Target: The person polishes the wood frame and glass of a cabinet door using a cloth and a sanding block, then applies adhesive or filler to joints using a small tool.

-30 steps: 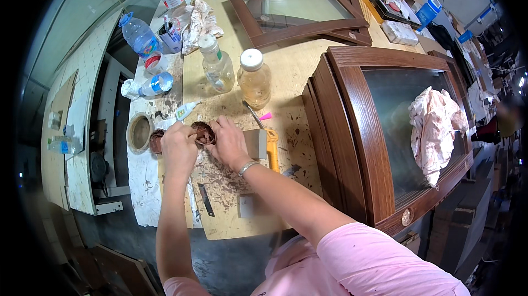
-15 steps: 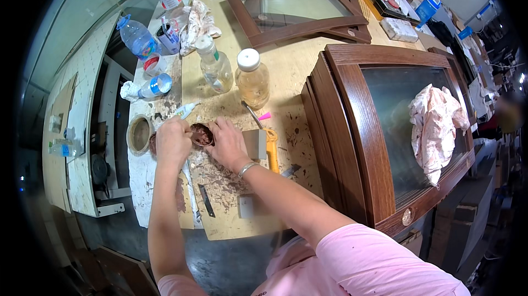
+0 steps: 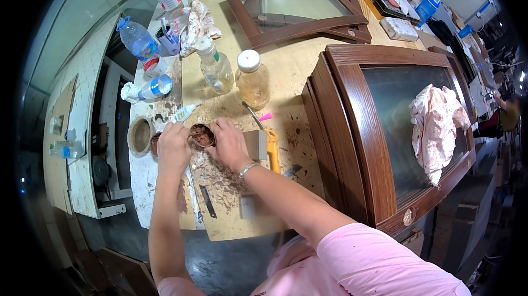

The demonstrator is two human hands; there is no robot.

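Head view: at a stained plywood workbench [image 3: 308, 65], a person works a lump of reddish-brown filler paste [image 3: 202, 136], cupped between both hands near the bench's left side. The left hand [image 3: 174, 147] is curled around the lump's left side, fingers closed against it; the right hand [image 3: 230, 143], a bracelet at the wrist, presses in from the right with fingers bent, and whether its fingertips hold a tool cannot be told. Over the last second the left hand has crept slightly toward the right one and the two have drawn closer around the paste, which has stayed in the same spot; the judgement is that kneading or packing of the filler is under way rather than finished. Just beyond the hands lie a small tube [image 3: 186, 111] and a yellow-handled scraper [image 3: 271, 146]; two capped bottles of amber liquid [image 3: 253, 80] stand behind. A dark wood-framed glass door panel [image 3: 352, 131] rests to the right with a crumpled rag [image 3: 437, 125] on its glass.
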